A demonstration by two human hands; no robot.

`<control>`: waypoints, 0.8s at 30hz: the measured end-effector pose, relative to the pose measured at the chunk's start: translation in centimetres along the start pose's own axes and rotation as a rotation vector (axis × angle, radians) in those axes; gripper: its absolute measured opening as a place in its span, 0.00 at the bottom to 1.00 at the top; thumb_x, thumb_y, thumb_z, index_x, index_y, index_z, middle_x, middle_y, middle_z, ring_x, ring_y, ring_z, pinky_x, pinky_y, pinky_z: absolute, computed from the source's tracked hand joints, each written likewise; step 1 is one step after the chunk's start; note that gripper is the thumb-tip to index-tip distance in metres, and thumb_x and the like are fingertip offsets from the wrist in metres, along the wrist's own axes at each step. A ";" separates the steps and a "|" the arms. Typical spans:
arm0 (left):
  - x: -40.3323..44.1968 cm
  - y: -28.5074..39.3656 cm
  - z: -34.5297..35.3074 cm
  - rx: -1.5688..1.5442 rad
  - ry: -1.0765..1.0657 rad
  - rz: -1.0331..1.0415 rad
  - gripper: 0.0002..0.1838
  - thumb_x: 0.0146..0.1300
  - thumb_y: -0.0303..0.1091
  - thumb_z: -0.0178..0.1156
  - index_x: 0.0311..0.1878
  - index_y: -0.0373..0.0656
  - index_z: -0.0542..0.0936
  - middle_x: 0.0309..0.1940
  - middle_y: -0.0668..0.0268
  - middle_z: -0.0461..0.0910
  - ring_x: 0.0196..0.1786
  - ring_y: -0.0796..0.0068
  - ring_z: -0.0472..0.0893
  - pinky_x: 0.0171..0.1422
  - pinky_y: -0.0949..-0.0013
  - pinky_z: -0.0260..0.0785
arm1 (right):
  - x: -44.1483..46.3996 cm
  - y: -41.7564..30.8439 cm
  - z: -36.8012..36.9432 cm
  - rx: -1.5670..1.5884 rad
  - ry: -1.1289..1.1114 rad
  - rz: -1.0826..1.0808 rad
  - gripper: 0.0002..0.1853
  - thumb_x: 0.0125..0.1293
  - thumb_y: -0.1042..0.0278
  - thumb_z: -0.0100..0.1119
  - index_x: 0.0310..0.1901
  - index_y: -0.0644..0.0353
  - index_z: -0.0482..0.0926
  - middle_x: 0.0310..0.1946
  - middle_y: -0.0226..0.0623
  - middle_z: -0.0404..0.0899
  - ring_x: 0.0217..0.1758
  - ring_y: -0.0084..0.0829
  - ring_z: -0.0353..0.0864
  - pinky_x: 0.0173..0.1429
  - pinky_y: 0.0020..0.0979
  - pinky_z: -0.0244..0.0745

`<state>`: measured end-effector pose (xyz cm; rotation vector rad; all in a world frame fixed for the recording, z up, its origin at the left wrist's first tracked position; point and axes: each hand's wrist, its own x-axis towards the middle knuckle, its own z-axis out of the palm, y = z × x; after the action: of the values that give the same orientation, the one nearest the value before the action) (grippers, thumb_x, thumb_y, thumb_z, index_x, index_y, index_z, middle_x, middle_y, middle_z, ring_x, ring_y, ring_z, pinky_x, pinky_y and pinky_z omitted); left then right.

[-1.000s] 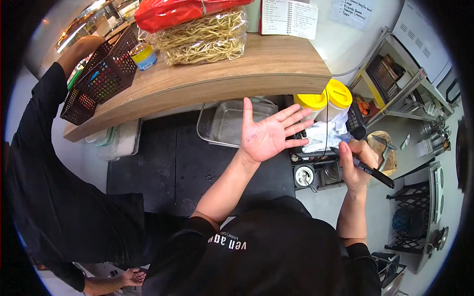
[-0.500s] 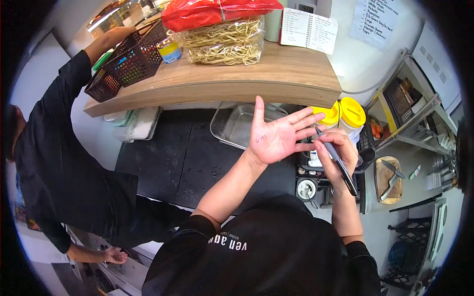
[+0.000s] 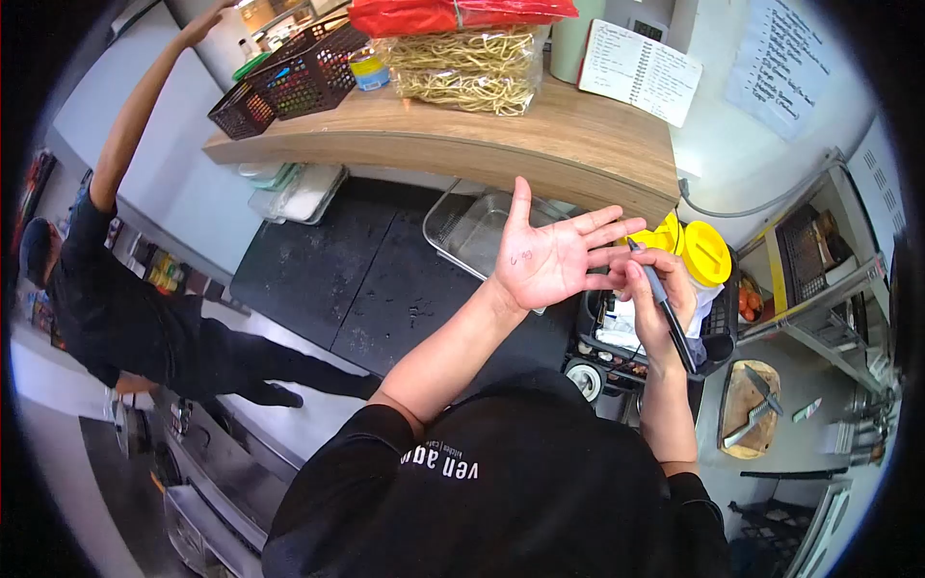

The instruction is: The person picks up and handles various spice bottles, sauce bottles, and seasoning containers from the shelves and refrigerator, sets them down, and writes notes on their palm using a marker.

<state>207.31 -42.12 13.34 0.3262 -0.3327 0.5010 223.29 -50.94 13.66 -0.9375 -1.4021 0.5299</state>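
My left hand (image 3: pixel 544 258) is open, palm up with fingers spread, and small dark pen marks show on the palm. Between the fingers of my right hand (image 3: pixel 668 289) is a grey and black pen (image 3: pixel 663 305), its tip pointing up toward my left fingers. The two hands are close together, the right one just beside the left fingertips. Under them lie the dark counter (image 3: pixel 405 279) and a clear rectangular tray (image 3: pixel 462 226). A black basket (image 3: pixel 718 332) and containers with yellow lids (image 3: pixel 706 252) stand behind my right hand.
On the wooden shelf (image 3: pixel 443 140) are bagged noodles (image 3: pixel 467 72), a red bag (image 3: pixel 453 13), dark baskets (image 3: pixel 308 69) and an open notebook (image 3: pixel 641 69). A knife (image 3: pixel 753 421) lies on a cutting board (image 3: pixel 737 405) at right. A co-worker (image 3: pixel 135 318) stands at left, one arm raised.
The co-worker has moved back to the left, with one arm now stretched higher. My view has shifted slightly. My hands keep nearly the same pose, with the pen still in my right hand.
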 end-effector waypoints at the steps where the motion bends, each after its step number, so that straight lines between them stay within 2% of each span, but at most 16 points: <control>1: 0.0 0.0 0.0 0.015 -0.004 0.000 0.65 0.51 0.86 0.29 0.74 0.33 0.48 0.76 0.45 0.40 0.75 0.46 0.54 0.75 0.43 0.47 | 0.1 0.2 0.0 -0.007 -0.011 0.032 0.06 0.64 0.79 0.60 0.43 0.66 0.77 0.40 0.40 0.81 0.36 0.23 0.83 0.37 0.21 0.77; 3: -0.1 -0.1 0.0 0.030 0.045 0.025 0.65 0.50 0.86 0.30 0.74 0.33 0.51 0.76 0.46 0.43 0.73 0.46 0.58 0.74 0.42 0.48 | 0.3 0.5 0.0 0.052 -0.016 0.070 0.06 0.63 0.79 0.61 0.41 0.65 0.79 0.39 0.40 0.81 0.38 0.26 0.83 0.41 0.23 0.77; 5: -0.1 -0.2 0.0 0.047 0.089 0.044 0.64 0.49 0.87 0.31 0.73 0.34 0.55 0.75 0.47 0.47 0.71 0.46 0.61 0.73 0.41 0.50 | 0.9 0.8 -0.1 -0.113 -0.051 -0.152 0.07 0.60 0.81 0.63 0.41 0.65 0.79 0.38 0.41 0.82 0.40 0.29 0.82 0.45 0.26 0.75; 6: -0.2 -0.2 -0.3 0.023 0.073 0.041 0.65 0.49 0.87 0.31 0.73 0.34 0.55 0.75 0.47 0.47 0.71 0.46 0.61 0.73 0.41 0.50 | 1.0 0.9 0.0 -0.077 -0.031 -0.144 0.08 0.58 0.81 0.64 0.40 0.65 0.80 0.37 0.41 0.82 0.41 0.32 0.81 0.48 0.29 0.74; 8: -0.3 -0.2 -0.4 0.012 0.056 0.044 0.65 0.49 0.87 0.32 0.73 0.34 0.55 0.75 0.47 0.48 0.71 0.48 0.62 0.73 0.41 0.50 | 1.2 1.3 0.0 -0.057 -0.036 -0.139 0.08 0.57 0.81 0.65 0.39 0.64 0.80 0.37 0.41 0.82 0.41 0.32 0.81 0.48 0.29 0.75; 9: -0.4 -0.3 -0.5 0.056 0.031 0.059 0.64 0.51 0.86 0.30 0.74 0.33 0.52 0.76 0.46 0.43 0.73 0.50 0.60 0.72 0.46 0.54 | 1.2 1.6 0.0 -0.043 -0.041 -0.128 0.08 0.57 0.81 0.65 0.39 0.64 0.80 0.36 0.41 0.82 0.41 0.32 0.81 0.48 0.29 0.75; 15: -1.5 0.1 -0.5 0.071 0.045 0.113 0.64 0.50 0.86 0.31 0.73 0.34 0.54 0.76 0.46 0.45 0.73 0.49 0.58 0.73 0.47 0.53 | 1.7 2.7 0.6 -0.014 -0.134 -0.102 0.07 0.58 0.81 0.63 0.39 0.65 0.80 0.37 0.40 0.82 0.39 0.32 0.81 0.46 0.28 0.75; 19: -2.5 0.0 -0.6 0.100 0.131 0.152 0.64 0.51 0.86 0.30 0.73 0.34 0.56 0.76 0.46 0.46 0.73 0.49 0.57 0.74 0.48 0.51 | 1.8 2.3 0.9 -0.013 -0.210 -0.017 0.05 0.61 0.81 0.61 0.39 0.65 0.79 0.36 0.40 0.81 0.35 0.28 0.80 0.39 0.26 0.74; 24: -4.1 -0.8 -1.1 0.074 0.237 0.213 0.63 0.52 0.86 0.30 0.72 0.33 0.56 0.75 0.45 0.47 0.74 0.48 0.57 0.76 0.50 0.50 | 1.3 4.0 1.4 0.058 -0.273 -0.023 0.05 0.61 0.81 0.61 0.39 0.66 0.79 0.35 0.41 0.82 0.36 0.29 0.82 0.41 0.26 0.75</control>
<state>204.57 -44.10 10.61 0.3014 -0.1190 0.7549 222.94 -47.35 11.13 -0.8233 -1.6300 0.6976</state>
